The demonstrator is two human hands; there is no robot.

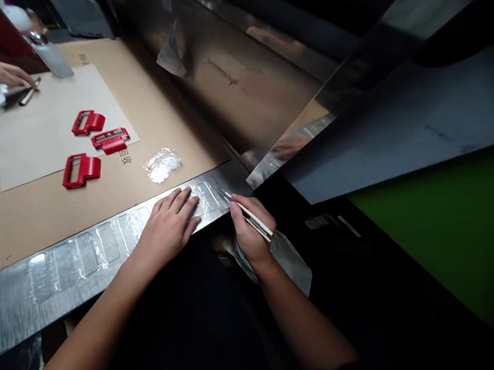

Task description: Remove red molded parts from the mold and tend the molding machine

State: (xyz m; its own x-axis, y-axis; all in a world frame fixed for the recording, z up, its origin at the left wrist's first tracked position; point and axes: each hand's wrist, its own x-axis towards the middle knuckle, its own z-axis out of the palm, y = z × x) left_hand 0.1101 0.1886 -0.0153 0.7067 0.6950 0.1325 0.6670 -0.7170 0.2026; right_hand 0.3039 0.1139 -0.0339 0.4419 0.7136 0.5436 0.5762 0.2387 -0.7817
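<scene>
My left hand [172, 223] lies flat, fingers spread, on a silvery strip [82, 257] with several clear film-covered rectangles along the table's front edge. My right hand [251, 228] grips a thin tweezer-like tool [248, 213], its tip pointing at the strip's right end beside my left fingertips. A piece of clear film [289, 259] hangs below my right hand. Three red plastic buckle-like parts [89, 122], [111, 140], [81, 170] lie on a pale sheet [32, 140] farther back.
Brown cardboard [145, 102] covers the table. A crumpled bit of clear film [162, 164] lies on it. Another person's hand [2, 74] rests at the far left by a small tool. A large shiny metal machine [242, 81] and dark panel [412, 123] stand at right.
</scene>
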